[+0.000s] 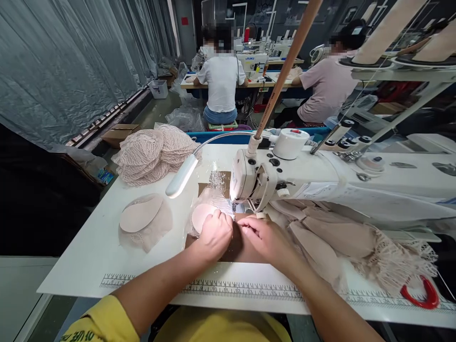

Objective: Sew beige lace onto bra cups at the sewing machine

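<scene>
Heaping at the far left of the white table point(89, 266) is a stack of lace cups point(153, 153), and nearer lies a single pale cup piece point(140, 214) on a lace scrap. A gooseneck lamp point(181, 176) lights the round pad point(201, 214), which sits on the machine bed just left of the needle. The left hand point(215, 235) is curled nearly closed, fingertips pressed on the pad's near edge. Just beside it, the right hand point(265, 237) lies with fingers bent on the fabric below the sewing machine point(320, 175) head; whether it grips anything cannot be told. Further right trails a pile of sewn beige pieces point(342, 237), with red snips point(420, 294) at the table's edge.
</scene>
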Motion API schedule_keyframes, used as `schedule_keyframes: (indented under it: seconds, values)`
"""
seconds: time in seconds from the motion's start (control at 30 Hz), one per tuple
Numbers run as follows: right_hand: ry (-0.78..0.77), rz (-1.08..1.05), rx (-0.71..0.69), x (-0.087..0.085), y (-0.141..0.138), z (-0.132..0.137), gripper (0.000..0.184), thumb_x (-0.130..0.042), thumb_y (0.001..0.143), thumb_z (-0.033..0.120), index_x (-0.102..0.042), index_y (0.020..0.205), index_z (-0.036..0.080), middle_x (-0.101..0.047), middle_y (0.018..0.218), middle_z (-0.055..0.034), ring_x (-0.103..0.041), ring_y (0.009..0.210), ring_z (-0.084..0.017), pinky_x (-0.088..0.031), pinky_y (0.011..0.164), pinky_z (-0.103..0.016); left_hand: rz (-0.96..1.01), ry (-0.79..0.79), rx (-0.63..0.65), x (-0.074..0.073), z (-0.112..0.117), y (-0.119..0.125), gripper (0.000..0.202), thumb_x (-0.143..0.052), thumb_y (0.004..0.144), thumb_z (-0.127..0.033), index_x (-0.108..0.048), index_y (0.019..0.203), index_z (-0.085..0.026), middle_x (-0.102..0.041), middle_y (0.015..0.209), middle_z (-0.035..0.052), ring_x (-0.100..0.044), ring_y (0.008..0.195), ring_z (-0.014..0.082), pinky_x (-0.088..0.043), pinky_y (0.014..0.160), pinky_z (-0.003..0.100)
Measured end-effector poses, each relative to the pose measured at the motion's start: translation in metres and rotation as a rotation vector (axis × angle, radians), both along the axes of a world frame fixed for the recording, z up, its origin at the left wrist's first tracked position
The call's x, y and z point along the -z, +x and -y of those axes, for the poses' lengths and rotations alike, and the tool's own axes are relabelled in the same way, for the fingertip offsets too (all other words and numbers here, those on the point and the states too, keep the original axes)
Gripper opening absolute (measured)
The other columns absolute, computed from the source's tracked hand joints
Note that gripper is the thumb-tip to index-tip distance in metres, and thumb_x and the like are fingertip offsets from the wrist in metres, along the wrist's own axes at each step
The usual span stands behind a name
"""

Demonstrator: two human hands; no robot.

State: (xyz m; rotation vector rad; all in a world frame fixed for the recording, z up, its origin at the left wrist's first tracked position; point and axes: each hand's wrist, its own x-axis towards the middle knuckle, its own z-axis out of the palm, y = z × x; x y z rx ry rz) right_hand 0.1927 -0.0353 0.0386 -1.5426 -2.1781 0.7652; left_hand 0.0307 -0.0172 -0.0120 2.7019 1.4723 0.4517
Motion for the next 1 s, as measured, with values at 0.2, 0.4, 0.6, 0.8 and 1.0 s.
schedule_keyframes:
  seconds: [0.2,0.4,0.6,0.8,1.0]
  values:
    - [0.178,0.292,-0.116,0.031,-0.013,-0.003,0.028,-0.042,0.085,0.005,-0.066,0.088,0.019,-0.064,0.086,-0.0045,-0.057,0.075,-0.017,-0.041,0.063,-0.026,-0.103,-0.103,0.052,-0.02,0.014,-0.007,0.022,-0.046,0.087,-0.014,-0.062,0.072,-0.012,-0.059,0.067,0.011,-0.057,0.068,0.0248,-0.045,0.059,0.036]
    - [0.292,0.48,-0.099,0.04,-0.017,0.001,0.035,-0.045,0.084,0.001,-0.066,0.104,0.02,-0.066,0.093,-0.0076,-0.059,0.081,-0.019,-0.044,0.065,-0.029,0.151,-0.116,0.214,-0.023,-0.004,-0.029,0.029,-0.037,0.096,-0.019,-0.065,0.092,-0.014,-0.067,0.098,0.0113,-0.061,0.087,0.0193,-0.051,0.074,0.032]
    - [0.29,0.568,-0.052,0.041,-0.02,-0.004,0.038,-0.044,0.087,0.005,-0.064,0.116,0.019,-0.067,0.102,-0.0107,-0.061,0.078,-0.022,-0.046,0.063,-0.032,0.157,-0.035,0.321,0.009,-0.025,-0.028,0.027,-0.039,0.096,-0.017,-0.063,0.105,-0.01,-0.065,0.116,0.0167,-0.06,0.103,0.0243,-0.05,0.082,0.04]
    - [0.274,0.567,0.002,0.041,-0.02,-0.009,0.044,-0.047,0.085,0.007,-0.062,0.122,0.024,-0.064,0.11,-0.0119,-0.061,0.076,-0.02,-0.045,0.061,-0.03,0.194,-0.048,0.349,0.007,-0.038,-0.031,0.028,-0.039,0.097,-0.02,-0.064,0.109,-0.013,-0.066,0.115,0.0145,-0.062,0.097,0.0232,-0.051,0.075,0.038]
    - [0.289,0.566,-0.012,0.044,-0.019,-0.008,0.05,-0.046,0.082,0.003,-0.061,0.125,0.024,-0.065,0.111,-0.0122,-0.063,0.083,-0.023,-0.048,0.065,-0.031,0.2,-0.031,0.313,0.004,-0.039,-0.033,0.03,-0.043,0.094,-0.021,-0.066,0.111,-0.01,-0.068,0.113,0.0152,-0.061,0.087,0.0231,-0.051,0.074,0.038]
